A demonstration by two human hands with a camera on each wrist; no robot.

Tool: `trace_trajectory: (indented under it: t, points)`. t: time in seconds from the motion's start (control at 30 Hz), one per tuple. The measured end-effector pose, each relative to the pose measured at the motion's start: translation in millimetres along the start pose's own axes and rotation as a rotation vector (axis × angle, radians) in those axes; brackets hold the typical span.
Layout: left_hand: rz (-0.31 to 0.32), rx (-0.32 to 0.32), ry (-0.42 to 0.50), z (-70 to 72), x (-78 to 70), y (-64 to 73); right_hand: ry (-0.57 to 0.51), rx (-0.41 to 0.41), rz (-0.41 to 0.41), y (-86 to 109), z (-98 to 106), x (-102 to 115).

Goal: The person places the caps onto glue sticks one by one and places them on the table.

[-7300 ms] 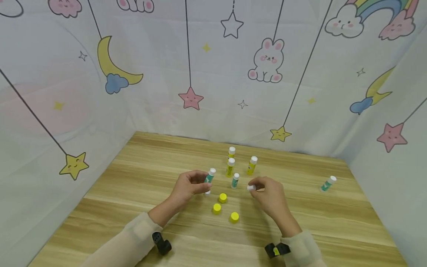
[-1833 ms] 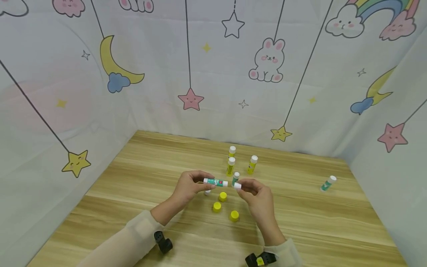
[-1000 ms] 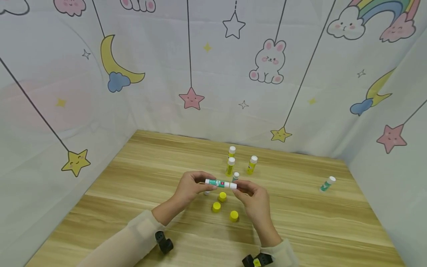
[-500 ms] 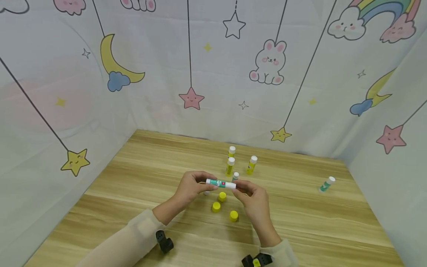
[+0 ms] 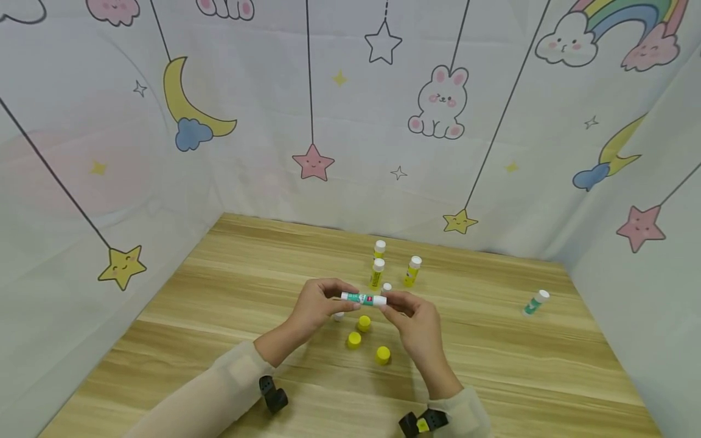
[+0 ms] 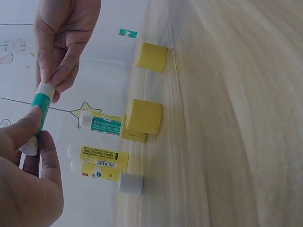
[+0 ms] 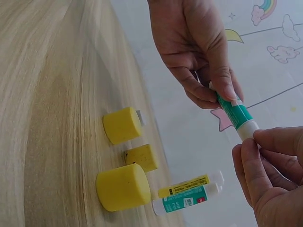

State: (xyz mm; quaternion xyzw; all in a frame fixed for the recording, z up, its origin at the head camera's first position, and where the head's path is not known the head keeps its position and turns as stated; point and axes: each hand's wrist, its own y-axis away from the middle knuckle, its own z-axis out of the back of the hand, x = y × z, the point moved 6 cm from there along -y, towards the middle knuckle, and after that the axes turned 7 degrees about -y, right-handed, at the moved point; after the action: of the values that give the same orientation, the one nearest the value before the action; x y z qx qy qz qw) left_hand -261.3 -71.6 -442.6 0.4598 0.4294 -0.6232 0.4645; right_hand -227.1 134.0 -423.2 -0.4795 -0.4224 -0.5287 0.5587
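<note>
My left hand [image 5: 314,304] grips a green-and-white glue stick [image 5: 358,298], held level above the table. At its right end sits a white cap [image 5: 380,301], which my right hand [image 5: 418,325] pinches between thumb and fingers. In the right wrist view the cap [image 7: 247,130] meets the green barrel [image 7: 232,111] with no gap. Behind the hands stands another green glue stick [image 7: 184,200], mostly hidden in the head view. Yellow caps [image 5: 354,340] lie below the hands, and a white cap [image 5: 338,316] is partly covered near the left hand.
Yellow glue sticks with white tops [image 5: 413,272] stand upright farther back on the wooden table [image 5: 246,255]. One green glue stick [image 5: 535,302] stands alone at the right. Printed fabric [image 5: 350,121] walls the table's back and sides.
Earlier the glue stick was upright in my left hand and the white cap apart in my right. The stick was turned level, and the cap was brought leftward onto its end.
</note>
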Motion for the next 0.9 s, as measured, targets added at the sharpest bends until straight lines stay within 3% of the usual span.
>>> trace_trajectory:
  t: [0.9]
  points:
    - [0.003, -0.049, 0.005, 0.5, -6.6, 1.2, -0.068, -0.001, -0.021, -7.0, -1.2, 4.7]
